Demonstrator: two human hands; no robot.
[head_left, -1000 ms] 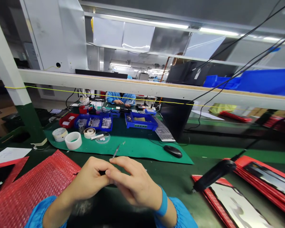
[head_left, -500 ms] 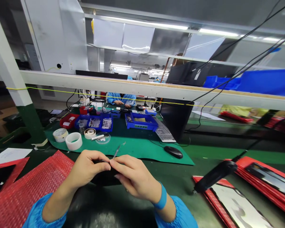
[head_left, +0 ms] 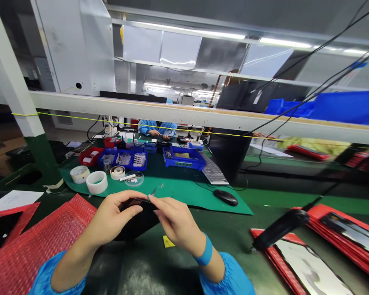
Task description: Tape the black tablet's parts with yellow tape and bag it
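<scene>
My left hand (head_left: 112, 217) is closed on a thin black flat panel (head_left: 138, 223), thumb on the near face and fingers behind its upper edge. The panel is tilted. My right hand (head_left: 180, 223), with a blue wristband (head_left: 206, 250), pinches the panel's upper right edge between thumb and index finger. Just past the right fingertips shows the tip of a thin pointed metal tool (head_left: 154, 191); its rest is hidden, and I cannot tell whether it touches the hand. A small yellow piece (head_left: 168, 241) lies on the bench below the right hand.
Red bubble-wrap (head_left: 52, 237) lies left. Tape rolls (head_left: 97, 182) and blue bins (head_left: 184, 162) stand on the green mat (head_left: 184, 192), with a mouse (head_left: 225, 197). Right are a black handle-like tool (head_left: 279, 229) and panels on red sleeves (head_left: 313, 266). A co-worker (head_left: 158, 128) sits opposite.
The black panel has been tilted up, showing more of its face. My right fingers shifted slightly up along its edge. The yellow piece has come into view. The camera view shifted slightly.
</scene>
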